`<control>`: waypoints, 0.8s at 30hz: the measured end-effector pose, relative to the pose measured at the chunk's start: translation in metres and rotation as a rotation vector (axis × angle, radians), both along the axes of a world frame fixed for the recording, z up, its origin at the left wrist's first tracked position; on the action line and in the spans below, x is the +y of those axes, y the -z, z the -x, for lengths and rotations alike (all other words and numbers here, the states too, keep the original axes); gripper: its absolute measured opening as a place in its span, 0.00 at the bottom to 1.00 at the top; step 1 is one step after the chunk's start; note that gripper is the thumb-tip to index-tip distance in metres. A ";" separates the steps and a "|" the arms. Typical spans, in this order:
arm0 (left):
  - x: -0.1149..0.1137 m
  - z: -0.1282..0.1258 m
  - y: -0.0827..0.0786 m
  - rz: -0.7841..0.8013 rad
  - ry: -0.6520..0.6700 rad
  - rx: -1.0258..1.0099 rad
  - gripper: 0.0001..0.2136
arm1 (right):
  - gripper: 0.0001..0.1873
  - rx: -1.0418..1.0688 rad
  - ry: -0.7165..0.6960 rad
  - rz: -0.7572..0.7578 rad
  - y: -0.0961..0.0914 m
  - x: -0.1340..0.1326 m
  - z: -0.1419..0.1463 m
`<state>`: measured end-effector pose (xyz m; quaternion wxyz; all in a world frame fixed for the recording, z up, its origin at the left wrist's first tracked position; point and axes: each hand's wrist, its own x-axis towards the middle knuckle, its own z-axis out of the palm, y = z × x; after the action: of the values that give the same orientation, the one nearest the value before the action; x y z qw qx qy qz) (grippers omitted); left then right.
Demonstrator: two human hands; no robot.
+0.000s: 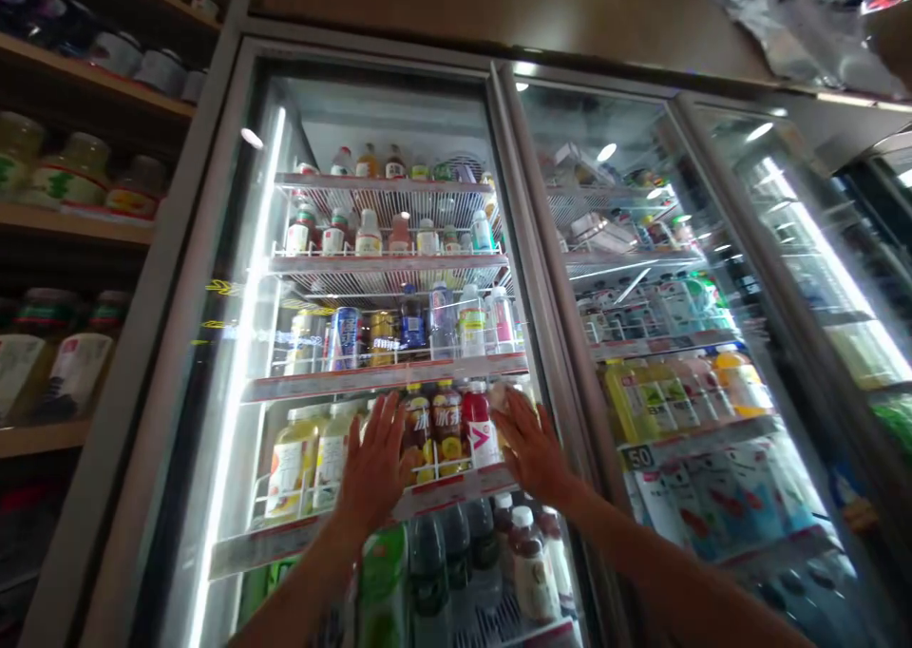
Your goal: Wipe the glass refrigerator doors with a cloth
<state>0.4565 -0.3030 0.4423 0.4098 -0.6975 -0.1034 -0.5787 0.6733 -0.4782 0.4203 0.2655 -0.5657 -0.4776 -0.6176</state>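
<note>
Several wooden shelves (92,74) filled with jars (78,168) are seen at far left, separated from the fridge by a grey metal post (139,344). Next, the glass door (399,292) is faced by both hands; its left side is lit by a light strip (244,344), and unobstructed glass is left between that strip and the left hand (374,463). This hand is held up flat and empty, thumb apart, and some yellow juice bottles (289,467) are partly covered by it. Between the hands, a modest gap is left, where "冰" can be read on dark bottles (447,410) and a large "V" on a red bottle (483,429). The right hand (531,448) is likewise raised, opened and empty, near the door's right edge; whether the glass is touched by either cannot be told. Farther right, metal uprights (548,277) are passed, "50" is shown on a dark tag (639,458), and more drinks are enclosed behind a third door (798,220).
</note>
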 end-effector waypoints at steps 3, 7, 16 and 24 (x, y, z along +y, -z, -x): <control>0.000 -0.009 0.003 -0.013 0.029 0.017 0.24 | 0.26 0.028 0.013 -0.034 -0.001 0.001 -0.008; 0.002 -0.015 0.008 0.015 0.068 -0.023 0.25 | 0.27 0.134 0.024 -0.207 0.007 0.005 -0.008; 0.006 -0.010 0.021 -0.061 0.105 -0.010 0.29 | 0.33 0.125 -0.076 -0.273 0.033 0.009 -0.009; 0.006 -0.002 0.052 -0.016 0.148 0.031 0.29 | 0.34 0.196 -0.062 -0.225 0.080 0.013 -0.003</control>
<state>0.4583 -0.2970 0.3901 0.3730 -0.7087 -0.0407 -0.5974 0.6758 -0.4647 0.3398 0.3914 -0.5750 -0.3942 -0.6006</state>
